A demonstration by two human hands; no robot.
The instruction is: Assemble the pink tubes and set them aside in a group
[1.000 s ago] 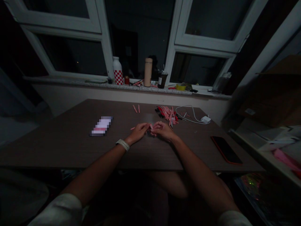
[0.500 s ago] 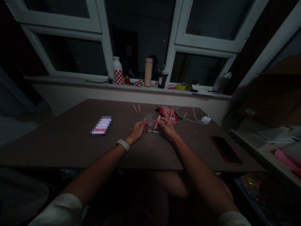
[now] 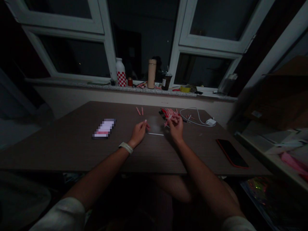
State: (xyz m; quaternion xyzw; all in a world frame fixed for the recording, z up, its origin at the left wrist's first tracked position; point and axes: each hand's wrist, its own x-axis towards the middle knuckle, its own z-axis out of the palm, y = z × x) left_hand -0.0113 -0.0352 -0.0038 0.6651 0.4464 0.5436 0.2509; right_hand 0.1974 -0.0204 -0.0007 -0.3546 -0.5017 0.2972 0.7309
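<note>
My left hand (image 3: 139, 132), wearing a pale watch band, hovers over the middle of the table with its fingers closed. Something pinkish shows at its fingertips, too dim to name. My right hand (image 3: 176, 129) is at the near edge of a heap of pink pen-like tubes (image 3: 171, 112) with red and black pieces among them. Its fingers are pinched on a slim pink tube (image 3: 166, 124), partly hidden. Between the hands lies a thin white stick (image 3: 155, 134), like a pen refill. Two pink pieces (image 3: 142, 111) lie apart beyond my left hand.
A lit phone (image 3: 104, 129) lies at the left, a dark phone with an orange edge (image 3: 232, 153) at the right. A white charger (image 3: 210, 122) with its cable sits behind. Bottles, a tan flask (image 3: 151, 74) and a cup (image 3: 166, 81) line the windowsill.
My right hand has moved right, away from my left hand, to the heap's edge. My left hand has shifted slightly left. The white stick now shows in full on the table.
</note>
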